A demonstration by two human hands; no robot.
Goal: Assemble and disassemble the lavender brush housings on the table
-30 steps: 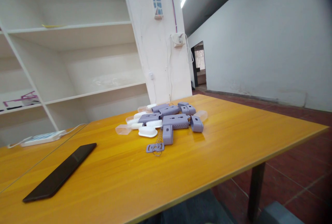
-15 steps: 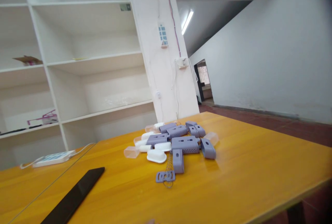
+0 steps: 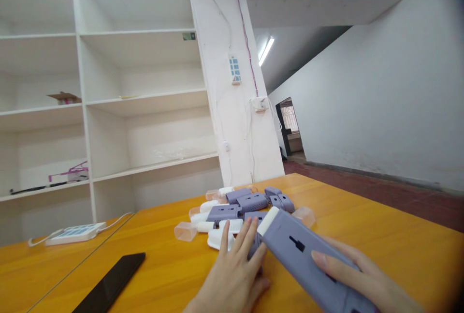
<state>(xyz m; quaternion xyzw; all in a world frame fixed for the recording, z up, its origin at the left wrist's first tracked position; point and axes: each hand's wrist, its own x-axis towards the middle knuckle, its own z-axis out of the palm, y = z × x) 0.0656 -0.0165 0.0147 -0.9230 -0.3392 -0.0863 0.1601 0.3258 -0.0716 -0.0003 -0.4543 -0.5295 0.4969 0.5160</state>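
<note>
Both hands have come into view since half a second ago, when only the table and its heap of parts showed, and with them a long lilac-grey plastic housing with a white end cap (image 3: 308,260), now held low in the foreground above the near edge of the glossy orange-yellow wooden table (image 3: 380,235). It slants from its white tip, up near the heap, down toward the lower right; its upper face is smooth and matte, with a dark keyhole-shaped slot cut near the capped end. The right hand (image 3: 362,279) lies along the housing's right side with a finger stretched over its top face, closed lightly about it and bearing its weight. The left hand (image 3: 232,279) rests flat and spread, fingers (image 3: 246,235) pointing away and touching the housing's left flank near the cap. To handle it well, I judge the right hand should keep a firm hold lower on the body while the left steadies the capped end, so the smooth shell does not slide or twist. Just beyond lies the heap of small lilac plastic cases and white and clear caps (image 3: 239,206), a black flat tablet (image 3: 108,286) to the left, a white power strip (image 3: 74,232) farther back, and white open shelving (image 3: 83,110) behind.
</note>
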